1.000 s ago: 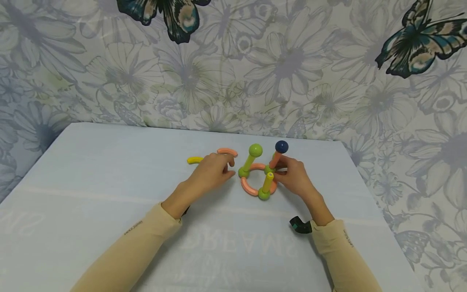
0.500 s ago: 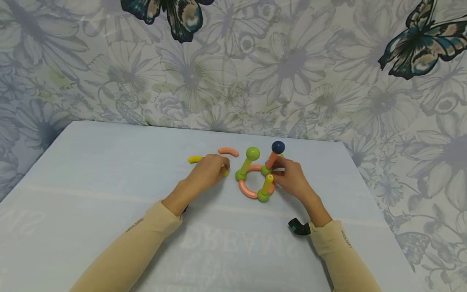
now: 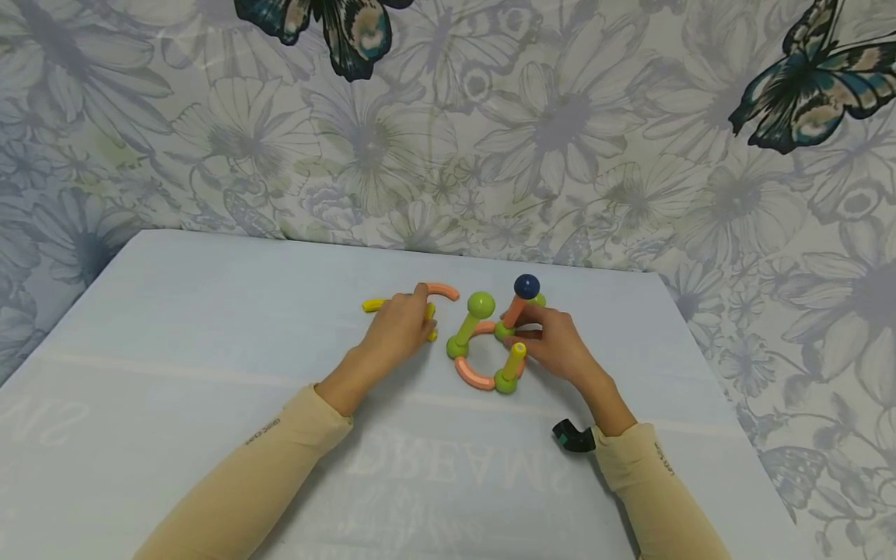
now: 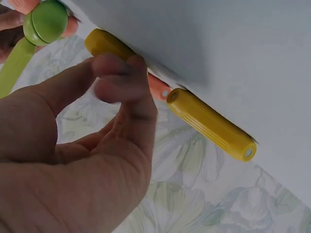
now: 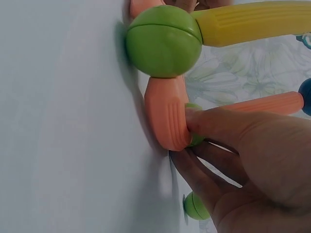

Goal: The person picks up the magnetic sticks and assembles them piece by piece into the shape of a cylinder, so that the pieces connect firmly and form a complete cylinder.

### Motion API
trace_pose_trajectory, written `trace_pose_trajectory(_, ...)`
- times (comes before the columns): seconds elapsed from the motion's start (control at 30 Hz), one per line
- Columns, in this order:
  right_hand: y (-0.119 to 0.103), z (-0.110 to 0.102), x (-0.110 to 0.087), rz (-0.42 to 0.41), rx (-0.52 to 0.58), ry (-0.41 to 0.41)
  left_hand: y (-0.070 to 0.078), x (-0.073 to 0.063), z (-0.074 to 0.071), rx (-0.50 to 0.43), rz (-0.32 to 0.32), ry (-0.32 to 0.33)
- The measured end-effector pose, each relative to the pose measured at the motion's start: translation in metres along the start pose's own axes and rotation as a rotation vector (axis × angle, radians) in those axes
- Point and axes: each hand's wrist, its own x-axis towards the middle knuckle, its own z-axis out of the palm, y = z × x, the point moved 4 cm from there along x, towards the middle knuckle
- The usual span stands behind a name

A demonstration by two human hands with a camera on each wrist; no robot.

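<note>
Table [image 3: 210,327] spreads white beneath both hands. Between them we see a ring frame [image 3: 474,376] bearing three tilted sticks [image 3: 467,327]. Our right hand [image 3: 553,342] grips it by an orange arc [image 5: 167,114]. Our left hand [image 3: 394,325] reaches a yellow piece [image 4: 107,42]; we cannot tell whether it pinches it. Just beyond lies an orange curved piece [image 3: 443,290]. A blue ball [image 3: 526,286] tops the stick nearest the right hand.

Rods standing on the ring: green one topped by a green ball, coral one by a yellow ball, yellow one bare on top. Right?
Not quite: the head view shows the coral rod topped by a dark blue ball. The green rod with its green ball and the bare-topped yellow rod stand as you said.
</note>
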Motion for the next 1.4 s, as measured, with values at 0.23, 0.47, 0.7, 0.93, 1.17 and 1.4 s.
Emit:
trace_pose_trajectory(0.23, 0.0, 0.003, 0.0, -0.026, 0.048, -0.036, -0.005, 0.003, 0.004, -0.069, -0.127, -0.123)
trace_pose_trajectory(0.47, 0.001, 0.007, 0.0, -0.024, 0.075, -0.067, -0.005, 0.002, 0.006, 0.008, -0.116, -0.103)
trace_pose_trajectory(0.7, -0.005, 0.009, -0.001, -0.033, 0.064, -0.079, 0.006, -0.001, 0.009, 0.042, 0.035, -0.044)
trace_pose_trajectory(0.93, -0.005, 0.012, -0.002, -0.03, 0.066, -0.089, -0.003, 0.001, -0.011, -0.158, -0.017, 0.002)
trace_pose_trajectory(1.17, -0.009, 0.014, -0.001, -0.083, 0.085, -0.107, -0.003, 0.0, -0.047, -0.557, -0.016, 0.023)
trace_pose_trajectory(1.4, -0.014, 0.019, -0.002, -0.073, 0.089, -0.136, 0.014, -0.003, -0.051, -0.598, 0.059, -0.003)
